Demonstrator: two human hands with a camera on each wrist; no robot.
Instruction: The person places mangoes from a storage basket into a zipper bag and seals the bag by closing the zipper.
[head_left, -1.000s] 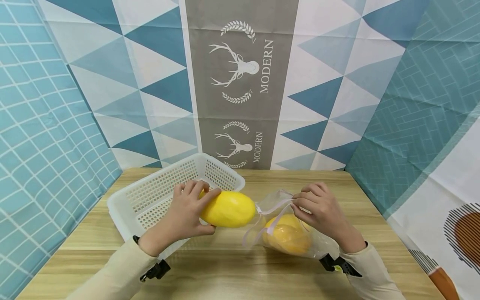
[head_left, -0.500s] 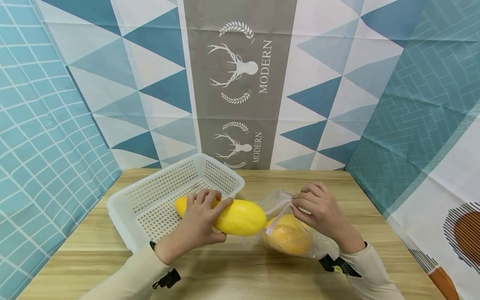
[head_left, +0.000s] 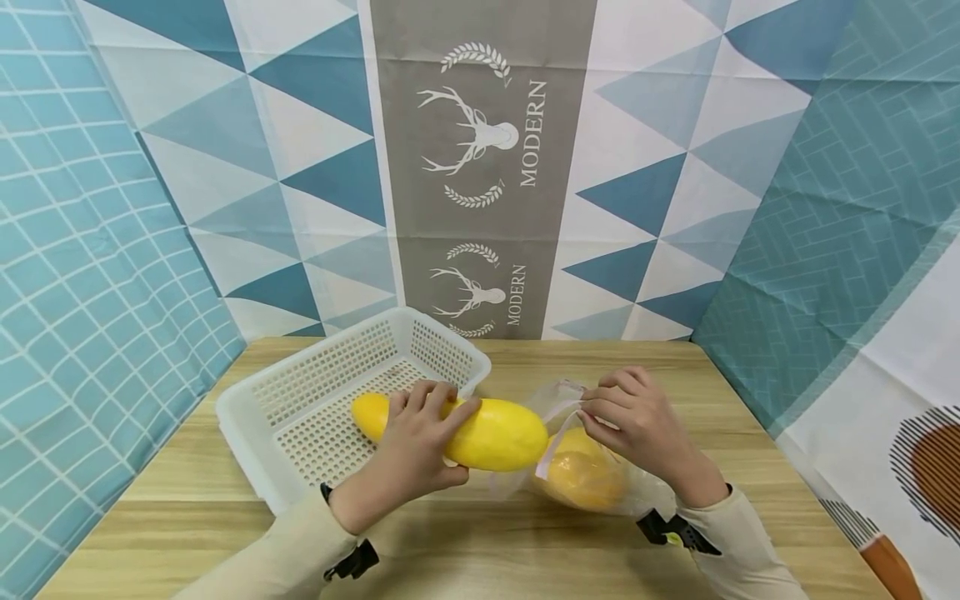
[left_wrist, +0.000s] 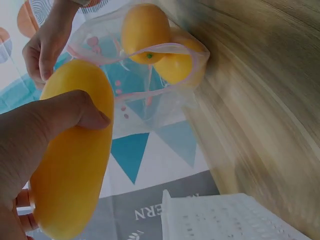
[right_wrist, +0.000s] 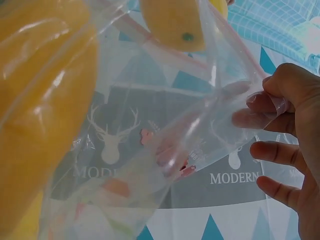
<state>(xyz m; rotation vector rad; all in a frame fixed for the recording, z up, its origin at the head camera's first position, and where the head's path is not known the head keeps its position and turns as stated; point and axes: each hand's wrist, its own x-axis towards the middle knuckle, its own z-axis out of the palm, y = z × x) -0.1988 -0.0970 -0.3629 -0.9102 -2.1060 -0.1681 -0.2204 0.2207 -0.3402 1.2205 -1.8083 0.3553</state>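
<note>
The left hand (head_left: 416, 442), fingers wrapped round a long yellow fruit (head_left: 501, 435), has carried it rightward, so its tip now lies at the mouth of the clear plastic bag (head_left: 649, 490) holding other yellow fruits (head_left: 585, 478); the right hand (head_left: 636, 418) pinches the bag's edge.

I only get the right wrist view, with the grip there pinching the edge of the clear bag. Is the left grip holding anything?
Observer: Yes. In the head view, the left grip is wrapped round a long yellow fruit.
Operator: Understood. Is anything standing over on the left that my picture misses?
Observer: A white perforated basket stands on the wooden table, to the left of the clear bag.
</note>
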